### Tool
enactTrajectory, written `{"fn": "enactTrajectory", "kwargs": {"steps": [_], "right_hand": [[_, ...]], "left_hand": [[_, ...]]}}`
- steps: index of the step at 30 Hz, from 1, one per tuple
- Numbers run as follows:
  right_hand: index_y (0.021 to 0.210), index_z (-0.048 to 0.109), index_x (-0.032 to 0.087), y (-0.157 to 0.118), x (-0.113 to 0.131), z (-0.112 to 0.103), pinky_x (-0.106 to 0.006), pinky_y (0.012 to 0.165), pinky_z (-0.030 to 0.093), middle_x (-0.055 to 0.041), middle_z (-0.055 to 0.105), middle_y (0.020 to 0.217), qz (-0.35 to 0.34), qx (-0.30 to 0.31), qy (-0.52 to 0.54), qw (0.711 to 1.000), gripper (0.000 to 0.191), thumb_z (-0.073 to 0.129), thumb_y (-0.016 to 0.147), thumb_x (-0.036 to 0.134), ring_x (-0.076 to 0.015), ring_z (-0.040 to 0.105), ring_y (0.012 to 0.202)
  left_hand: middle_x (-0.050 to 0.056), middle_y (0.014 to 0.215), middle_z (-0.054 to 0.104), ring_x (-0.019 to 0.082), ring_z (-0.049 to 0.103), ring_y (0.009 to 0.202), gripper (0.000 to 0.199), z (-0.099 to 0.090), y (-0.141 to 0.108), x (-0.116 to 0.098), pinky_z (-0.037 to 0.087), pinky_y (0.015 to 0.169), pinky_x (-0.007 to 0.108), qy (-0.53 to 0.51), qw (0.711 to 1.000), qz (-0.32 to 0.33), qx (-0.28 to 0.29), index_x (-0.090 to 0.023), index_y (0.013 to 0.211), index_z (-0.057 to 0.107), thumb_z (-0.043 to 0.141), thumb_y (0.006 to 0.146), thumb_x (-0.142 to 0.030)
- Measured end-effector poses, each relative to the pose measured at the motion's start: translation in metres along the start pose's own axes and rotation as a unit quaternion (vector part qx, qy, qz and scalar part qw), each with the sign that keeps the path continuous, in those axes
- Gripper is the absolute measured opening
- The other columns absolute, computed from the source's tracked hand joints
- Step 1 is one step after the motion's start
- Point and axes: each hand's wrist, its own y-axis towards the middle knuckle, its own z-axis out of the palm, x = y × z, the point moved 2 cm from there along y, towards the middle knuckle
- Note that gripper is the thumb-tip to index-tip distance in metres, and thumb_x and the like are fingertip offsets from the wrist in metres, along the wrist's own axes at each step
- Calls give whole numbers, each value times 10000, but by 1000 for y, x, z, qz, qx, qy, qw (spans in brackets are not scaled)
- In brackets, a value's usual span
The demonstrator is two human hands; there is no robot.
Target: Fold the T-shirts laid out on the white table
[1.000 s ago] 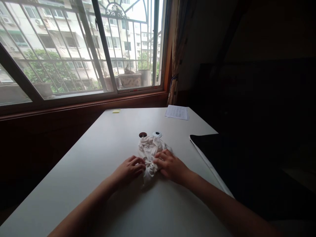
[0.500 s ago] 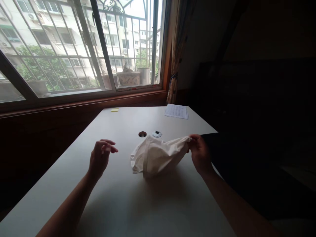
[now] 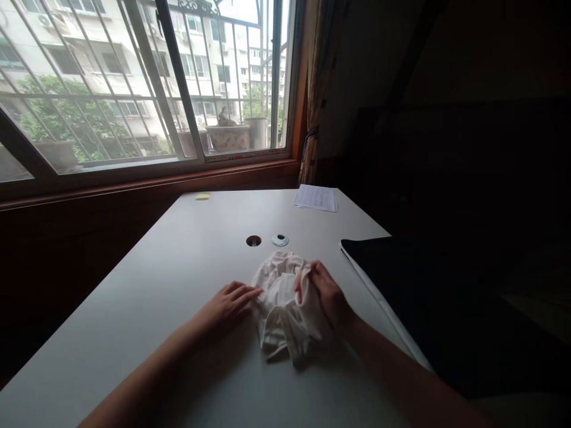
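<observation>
A crumpled white cloth (image 3: 285,309) lies bunched on the white table (image 3: 147,279), between my two hands. My left hand (image 3: 234,302) is at the cloth's left side, its fingers extended and fairly flat, with the tips touching the fabric. At the upper right of the cloth, my right hand (image 3: 328,294) grips a fold between thumb and fingers. Folds hide parts of the cloth's underside.
Beyond the cloth are a round hole (image 3: 254,241) in the tabletop and a round cover (image 3: 280,240). Papers (image 3: 316,198) and a yellow sticky note (image 3: 203,196) lie near the far edge. Dark fabric (image 3: 383,261) overlaps the right edge.
The cloth, earlier stretched out from my right hand, is now bunched on the table. My left hand has moved right to touch it; my right hand has come inward and lower.
</observation>
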Motion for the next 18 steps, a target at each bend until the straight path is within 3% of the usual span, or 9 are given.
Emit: {"fn": "enactTrajectory", "kwargs": {"steps": [3, 5, 8, 10, 12, 15, 18], "right_hand": [[930, 498, 251, -13, -16, 31, -282, 582, 488, 3, 684, 756, 42, 164, 2, 986, 265, 513, 986, 509, -163, 611, 616], [902, 532, 232, -20, -18, 41, -287, 621, 486, 1, 668, 720, 30, 241, -24, 970, 286, 537, 980, 506, -162, 612, 631], [785, 560, 203, -23, -10, 37, -260, 553, 405, 23, 566, 630, -41, 257, -86, 962, 342, 571, 966, 493, -125, 512, 555], [708, 542, 199, -21, 0, 22, -254, 520, 337, 38, 478, 601, -89, 193, -122, 970, 378, 586, 955, 481, -110, 425, 538], [680, 523, 207, -15, 13, 0, -262, 521, 311, 40, 437, 599, -131, 77, -125, 980, 377, 582, 957, 456, -116, 388, 550], [653, 454, 230, -3, 34, -36, -269, 521, 317, 51, 400, 570, -216, -127, -58, 966, 365, 549, 959, 403, -122, 361, 519], [649, 401, 243, 9, 47, -63, -270, 506, 319, 65, 357, 538, -271, -262, -19, 926, 348, 522, 941, 387, -124, 336, 477]], "left_hand": [[87, 1198, 684, 235, 596, 1030, 409, -3, -2, 6, 554, 919, 415, 25, 999, -13, -15, -262, 1427, 517, 521, 1018, -251], [77, 1071, 685, 227, 594, 950, 300, -6, -3, 9, 548, 868, 393, 47, 999, -15, -20, -245, 1288, 608, 527, 1001, -211], [57, 931, 657, 217, 587, 858, 125, -10, -6, 13, 525, 794, 365, 91, 996, -17, -15, -223, 1017, 655, 556, 957, -176], [43, 882, 637, 204, 582, 809, 89, -15, -8, 17, 508, 748, 342, 111, 993, -25, -32, -217, 921, 631, 568, 930, -156], [31, 873, 622, 178, 576, 762, 104, -25, -13, 23, 493, 703, 305, 102, 990, -48, -87, -215, 905, 611, 557, 919, -127], [8, 876, 598, 134, 570, 708, 124, -46, -23, 36, 483, 653, 256, 67, 958, -112, -255, -212, 947, 605, 556, 915, -103], [0, 874, 594, 133, 582, 728, 112, -63, -35, 48, 495, 663, 255, 64, 899, -175, -397, -207, 952, 619, 591, 892, -116]]}}
